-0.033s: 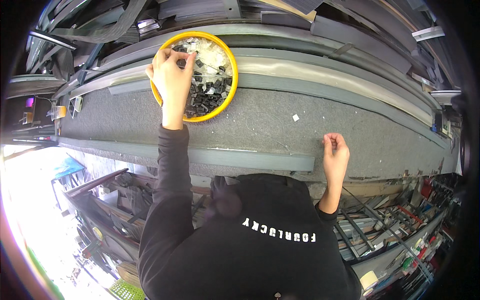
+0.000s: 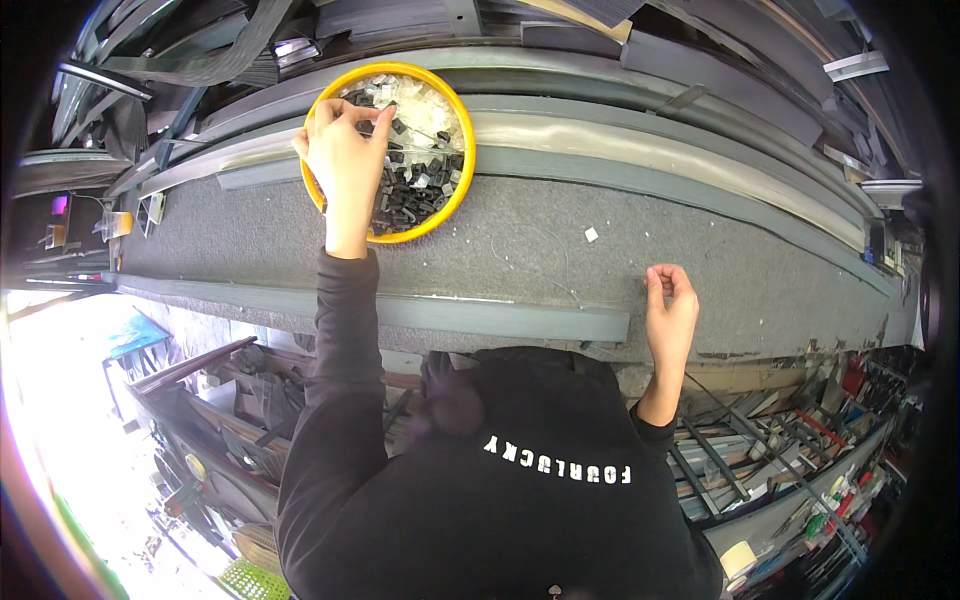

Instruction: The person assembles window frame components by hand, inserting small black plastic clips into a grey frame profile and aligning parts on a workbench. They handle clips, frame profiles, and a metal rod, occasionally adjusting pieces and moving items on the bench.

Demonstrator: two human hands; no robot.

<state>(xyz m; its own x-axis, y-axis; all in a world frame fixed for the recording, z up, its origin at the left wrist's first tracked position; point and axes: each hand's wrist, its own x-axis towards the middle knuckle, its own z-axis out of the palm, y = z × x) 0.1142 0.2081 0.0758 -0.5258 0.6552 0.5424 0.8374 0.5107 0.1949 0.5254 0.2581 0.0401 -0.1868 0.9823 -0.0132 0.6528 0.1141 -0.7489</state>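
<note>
Over the left part of a round tub with a yellow rim is my left hand, fingers curled and thumb close to the fingertips. What it pinches, if anything, is too small to make out. Small black plastic pieces fill the tub's near part, and clear and whitish pieces its far part. My right hand is above the grey carpeted bench, to the right, its thumb and fingertips drawn together. Anything between them is hidden. A small white square piece lies on the bench, left of and beyond that hand.
Long grey metal profiles run along the bench's far side, behind and beside the tub. Another grey bar lies along the near edge. Racks of profile offcuts stand low at the right. An orange-and-clear cup is at far left.
</note>
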